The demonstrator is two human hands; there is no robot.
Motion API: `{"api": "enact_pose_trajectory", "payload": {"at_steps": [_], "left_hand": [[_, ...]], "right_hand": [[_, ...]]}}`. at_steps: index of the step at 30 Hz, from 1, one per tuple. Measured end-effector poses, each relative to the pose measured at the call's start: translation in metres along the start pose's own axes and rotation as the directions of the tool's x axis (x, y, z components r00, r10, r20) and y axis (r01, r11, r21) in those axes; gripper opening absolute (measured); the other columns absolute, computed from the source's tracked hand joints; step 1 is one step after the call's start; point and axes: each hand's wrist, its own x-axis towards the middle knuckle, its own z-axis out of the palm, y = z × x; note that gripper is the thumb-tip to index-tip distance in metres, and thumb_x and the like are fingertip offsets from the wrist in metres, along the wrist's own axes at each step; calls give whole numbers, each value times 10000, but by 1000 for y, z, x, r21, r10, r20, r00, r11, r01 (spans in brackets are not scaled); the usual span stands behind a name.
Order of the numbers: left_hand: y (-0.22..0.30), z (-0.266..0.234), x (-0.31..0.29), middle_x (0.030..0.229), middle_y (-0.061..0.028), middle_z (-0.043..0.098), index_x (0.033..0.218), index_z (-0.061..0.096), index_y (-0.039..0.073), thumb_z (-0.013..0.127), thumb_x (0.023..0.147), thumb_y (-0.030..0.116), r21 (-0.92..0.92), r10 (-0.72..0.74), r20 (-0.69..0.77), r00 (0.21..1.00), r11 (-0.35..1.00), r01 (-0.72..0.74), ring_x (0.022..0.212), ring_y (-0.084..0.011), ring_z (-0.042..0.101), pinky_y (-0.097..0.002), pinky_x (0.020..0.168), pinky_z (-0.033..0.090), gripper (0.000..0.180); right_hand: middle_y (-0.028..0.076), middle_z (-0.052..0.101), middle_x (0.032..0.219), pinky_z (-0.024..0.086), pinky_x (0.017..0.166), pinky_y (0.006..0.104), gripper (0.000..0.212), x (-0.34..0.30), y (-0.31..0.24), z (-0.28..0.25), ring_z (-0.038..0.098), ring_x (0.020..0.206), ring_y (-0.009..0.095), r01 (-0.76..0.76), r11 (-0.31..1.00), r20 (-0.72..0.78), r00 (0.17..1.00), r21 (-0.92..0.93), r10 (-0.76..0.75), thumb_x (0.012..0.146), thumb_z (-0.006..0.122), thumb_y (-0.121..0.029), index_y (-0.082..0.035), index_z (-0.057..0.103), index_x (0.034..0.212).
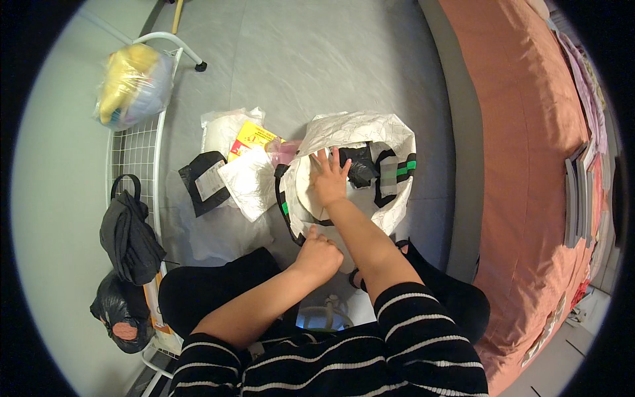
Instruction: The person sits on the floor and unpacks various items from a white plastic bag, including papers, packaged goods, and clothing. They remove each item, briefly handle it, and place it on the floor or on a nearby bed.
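Finely crinkled white, round-mouthed bag (pixel 362 124)

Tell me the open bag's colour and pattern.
The bag is white with thin, darker, irregular lines; the head view shows it best.

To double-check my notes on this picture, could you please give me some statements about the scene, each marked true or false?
1. The right hand reaches into the white bag. True.
2. The yellow packet is inside the white bag. False: the yellow packet lies outside, to the bag's left.
3. The sleeves are black with white stripes. True.
4. The large cloth on the right is dark blue. False: the cloth is orange-pink.
5. The left hand is near the bag's closest edge. True.
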Motion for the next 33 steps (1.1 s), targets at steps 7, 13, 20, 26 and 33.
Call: {"api": "enact_pose_trajectory", "payload": {"at_steps": [7,13,20,26,33], "left_hand": [[-4,-11,-7,885,-131,673,827,714,75,597,745,113,-89,-19,72,997,996,26,936,-293,630,-546,976,372,148],[-4,-18,-9,922,-155,671,976,672,43,609,806,443,-148,-18,151,988,988,40,952,-309,633,-528,981,375,440],[3,-42,-4,1031,-171,658,1146,601,41,520,795,672,-354,-75,-13,997,933,65,937,-333,635,-426,796,504,727],[0,-53,-16,1055,-141,660,1185,592,63,596,780,609,-453,-173,-51,984,882,131,972,-313,628,-414,809,501,680],[19,-98,-34,1435,-258,283,1440,160,6,828,637,410,-620,-293,-689,663,712,-330,1312,-398,321,-452,1061,312,1119]], "right_hand": [[100,633,683,473,574,339,137,40,103,-111,576,578,203,-168,135,66,831,977,552,755,604,-151,-29,615,693],[36,660,759,443,578,253,140,5,87,-250,583,640,119,-537,452,574,816,712,65,734,728,-130,-32,683,823],[140,680,865,535,766,409,254,-61,72,-371,664,838,279,41,-401,153,885,915,440,789,666,-206,-2,658,940],[165,664,799,482,681,377,358,-98,74,-328,638,755,291,-451,817,-30,870,359,493,753,699,-309,38,625,797],[14,585,723,421,602,279,314,-148,30,-403,533,679,103,-210,651,82,972,729,221,796,724,-296,-8,599,806]]}}
